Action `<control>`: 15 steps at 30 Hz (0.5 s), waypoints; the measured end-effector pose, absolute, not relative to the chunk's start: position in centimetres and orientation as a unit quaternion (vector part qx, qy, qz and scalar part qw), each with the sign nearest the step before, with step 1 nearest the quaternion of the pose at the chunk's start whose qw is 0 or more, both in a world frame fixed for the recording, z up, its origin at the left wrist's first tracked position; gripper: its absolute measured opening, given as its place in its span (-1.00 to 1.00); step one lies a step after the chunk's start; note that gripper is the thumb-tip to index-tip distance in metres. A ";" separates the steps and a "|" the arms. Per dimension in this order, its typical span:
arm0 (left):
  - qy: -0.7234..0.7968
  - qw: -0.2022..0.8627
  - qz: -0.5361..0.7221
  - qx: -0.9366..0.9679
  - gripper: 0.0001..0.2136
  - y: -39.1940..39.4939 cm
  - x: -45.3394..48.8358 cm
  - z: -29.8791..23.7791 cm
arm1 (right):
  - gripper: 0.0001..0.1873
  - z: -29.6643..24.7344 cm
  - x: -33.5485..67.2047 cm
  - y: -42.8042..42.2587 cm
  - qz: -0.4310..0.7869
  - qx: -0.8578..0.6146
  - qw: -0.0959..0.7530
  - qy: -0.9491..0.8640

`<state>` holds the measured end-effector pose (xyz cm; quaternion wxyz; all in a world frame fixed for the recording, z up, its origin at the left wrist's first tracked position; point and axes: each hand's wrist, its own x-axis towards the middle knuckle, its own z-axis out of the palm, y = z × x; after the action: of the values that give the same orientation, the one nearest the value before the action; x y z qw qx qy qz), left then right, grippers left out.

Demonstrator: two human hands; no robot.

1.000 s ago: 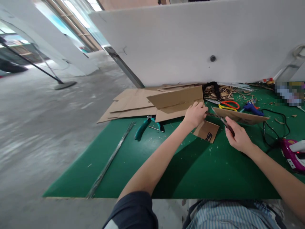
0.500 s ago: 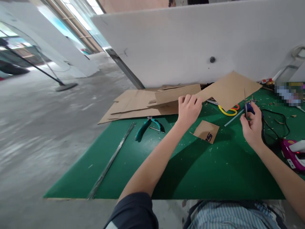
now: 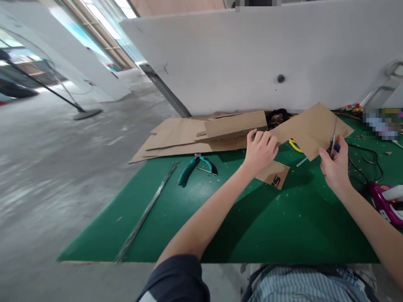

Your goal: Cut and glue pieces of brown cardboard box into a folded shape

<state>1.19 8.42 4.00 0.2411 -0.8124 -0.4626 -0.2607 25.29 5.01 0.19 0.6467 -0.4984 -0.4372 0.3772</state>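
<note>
My left hand (image 3: 262,149) is closed on the left end of a brown cardboard sheet (image 3: 317,130), which it holds up at a tilt above the table. In my right hand (image 3: 336,165) is a tool with a slim pointed metal blade, apparently scissors (image 3: 334,136), blade upward beside the sheet's right part. The fingers hide most of its handle. Below the left hand, a small cardboard piece (image 3: 273,174) with dark print lies on the green table (image 3: 267,235). Part of a yellow handle (image 3: 295,145) shows behind the sheet.
Teal-handled pliers (image 3: 190,171) and a bundle of thin wires (image 3: 147,212) lie on the left. Flattened cardboard (image 3: 182,134) is stacked along the white panel (image 3: 220,63). A black cord (image 3: 371,153) and a magenta device (image 3: 385,203) are at the right.
My left hand has moved right and slightly down with the cardboard sheet, now covering more of the yellow-handled scissors. My right hand has shifted slightly right, and its blade leans more.
</note>
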 end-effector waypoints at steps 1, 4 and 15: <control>-0.481 0.202 -0.267 -0.810 -0.74 8.3 1.3 4.3 | -0.14 0.1 25.4 5.1 0.373 -0.499 0.648 -0.438; -0.511 0.075 -0.288 -0.807 -0.25 8.2 1.3 5.2 | -0.13 -0.3 25.6 5.4 0.340 -0.493 0.658 -0.457; -0.539 -0.024 -0.252 -0.804 -0.18 8.1 0.8 7.3 | -0.14 0.1 25.5 4.8 0.273 -0.470 0.649 -0.533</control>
<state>0.78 8.10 7.27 -0.0239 -0.8037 -0.5386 -0.2518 25.51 4.77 0.07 0.6486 -0.4697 -0.5333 0.2725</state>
